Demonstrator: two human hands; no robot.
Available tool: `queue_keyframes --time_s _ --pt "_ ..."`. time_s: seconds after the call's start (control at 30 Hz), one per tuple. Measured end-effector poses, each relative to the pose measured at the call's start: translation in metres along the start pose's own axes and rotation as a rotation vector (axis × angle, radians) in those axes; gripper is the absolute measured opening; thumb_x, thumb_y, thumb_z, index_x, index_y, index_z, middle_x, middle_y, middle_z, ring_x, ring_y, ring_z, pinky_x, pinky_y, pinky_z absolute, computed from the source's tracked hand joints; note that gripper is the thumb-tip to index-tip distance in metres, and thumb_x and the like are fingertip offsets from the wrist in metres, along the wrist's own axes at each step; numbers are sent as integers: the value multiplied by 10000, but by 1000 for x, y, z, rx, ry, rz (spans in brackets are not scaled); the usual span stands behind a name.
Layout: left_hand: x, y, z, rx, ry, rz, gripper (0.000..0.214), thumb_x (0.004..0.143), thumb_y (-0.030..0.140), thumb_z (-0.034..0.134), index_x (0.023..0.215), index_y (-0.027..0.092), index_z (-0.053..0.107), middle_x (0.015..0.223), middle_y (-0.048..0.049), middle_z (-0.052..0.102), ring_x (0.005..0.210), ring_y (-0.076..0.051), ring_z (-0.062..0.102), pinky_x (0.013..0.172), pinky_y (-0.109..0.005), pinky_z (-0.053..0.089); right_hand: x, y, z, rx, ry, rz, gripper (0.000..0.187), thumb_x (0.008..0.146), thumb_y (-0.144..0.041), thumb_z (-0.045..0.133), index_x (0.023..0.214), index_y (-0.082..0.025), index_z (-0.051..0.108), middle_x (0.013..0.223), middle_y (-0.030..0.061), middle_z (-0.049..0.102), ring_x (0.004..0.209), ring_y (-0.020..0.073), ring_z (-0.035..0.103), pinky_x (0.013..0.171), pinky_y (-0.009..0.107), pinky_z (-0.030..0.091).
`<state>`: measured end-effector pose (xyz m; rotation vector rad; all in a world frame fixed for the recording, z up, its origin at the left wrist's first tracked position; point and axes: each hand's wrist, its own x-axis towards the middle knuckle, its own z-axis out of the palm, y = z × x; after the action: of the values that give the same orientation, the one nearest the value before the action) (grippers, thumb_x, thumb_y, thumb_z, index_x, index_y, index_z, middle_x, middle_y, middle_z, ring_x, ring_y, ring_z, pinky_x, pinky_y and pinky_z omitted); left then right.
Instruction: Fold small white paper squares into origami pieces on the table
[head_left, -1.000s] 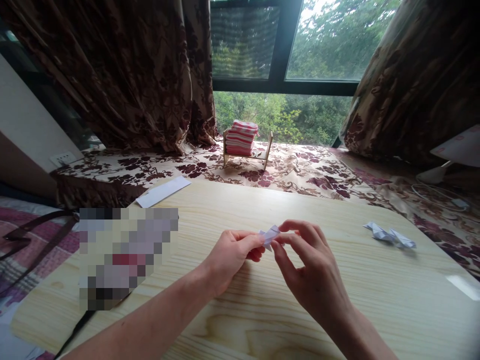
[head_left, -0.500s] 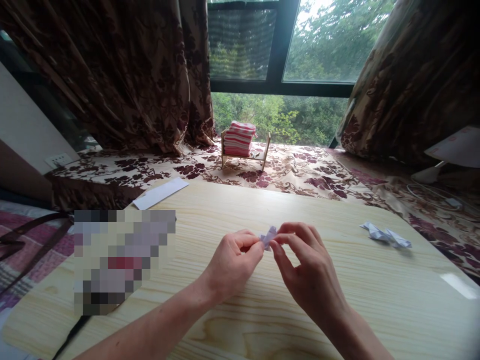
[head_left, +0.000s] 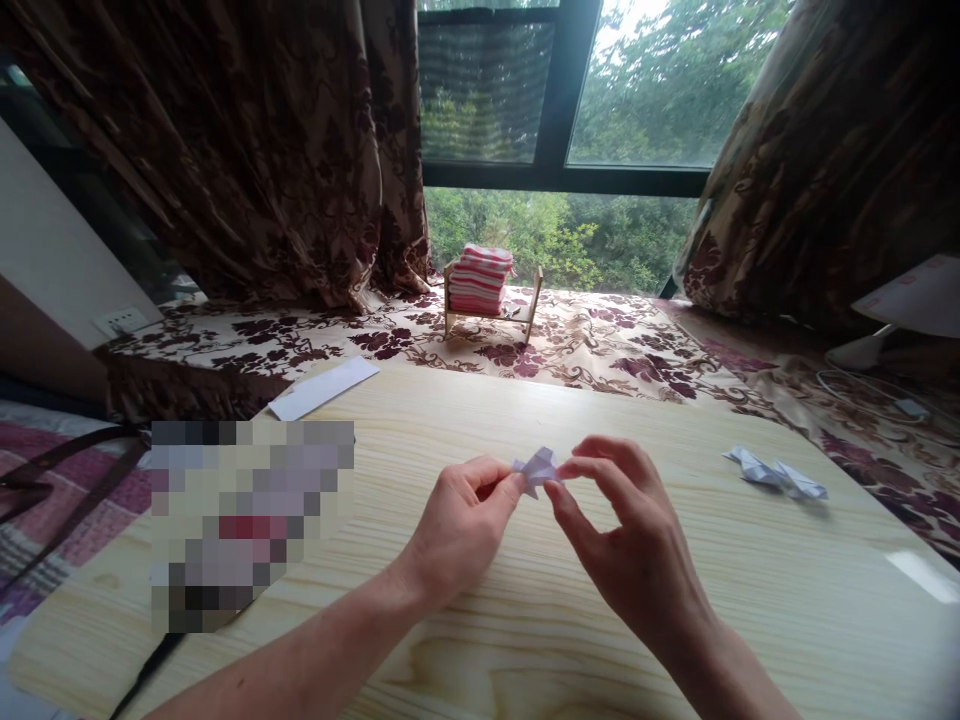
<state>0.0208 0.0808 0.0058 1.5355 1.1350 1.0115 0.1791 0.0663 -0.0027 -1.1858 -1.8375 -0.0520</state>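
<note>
A small folded piece of white paper (head_left: 537,468) is held just above the pale wooden table (head_left: 750,600), near its middle. My left hand (head_left: 459,525) pinches the paper's left end between thumb and forefinger. My right hand (head_left: 626,535) pinches its right end with thumb and forefinger, the other fingers curled. Both forearms reach in from the bottom edge.
Two folded white paper pieces (head_left: 776,474) lie on the table at the right. A white paper strip (head_left: 324,387) rests at the table's far left edge. A blurred patch (head_left: 251,520) covers the left. A small wooden rack with striped cloths (head_left: 484,285) stands by the window between curtains.
The folded paper has been raised slightly and shows more between my fingers; my right fingers have spread a little. The hands stay in nearly the same place.
</note>
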Motion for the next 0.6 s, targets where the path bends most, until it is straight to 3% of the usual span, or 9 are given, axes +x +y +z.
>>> queue_keyframes --time_s 0.13,0.37,0.5,0.6 --pt "2 0 -1 -66 44 -49 252 828 284 523 636 139 599 595 15 487 607 -114 429 572 -233 345 1 2 -2 64 20 129 247 810 -274 617 1027 -178 546 1048 102 529 971 242 535 787 409 481" --pt "0 2 1 -28 43 28 237 833 271 534 677 131 645 677 -18 563 684 -146 500 626 -248 382 0 -6 2 140 25 126 118 823 -240 594 923 -193 554 986 71 524 951 210 528 799 372 456" --pt "-1 5 2 -53 4 60 245 837 270 535 672 131 648 657 -9 534 680 -141 493 629 -245 382 -1 -3 5 276 -39 332 229 816 -314 611 1006 -202 550 980 59 575 884 198 547 755 359 457" --pt "-2 6 2 -89 0 29 242 825 274 548 656 130 644 633 -1 523 645 -127 471 606 -237 375 -1 -2 5 404 -137 438 170 827 -345 590 915 -200 601 906 43 612 823 190 559 752 358 447"
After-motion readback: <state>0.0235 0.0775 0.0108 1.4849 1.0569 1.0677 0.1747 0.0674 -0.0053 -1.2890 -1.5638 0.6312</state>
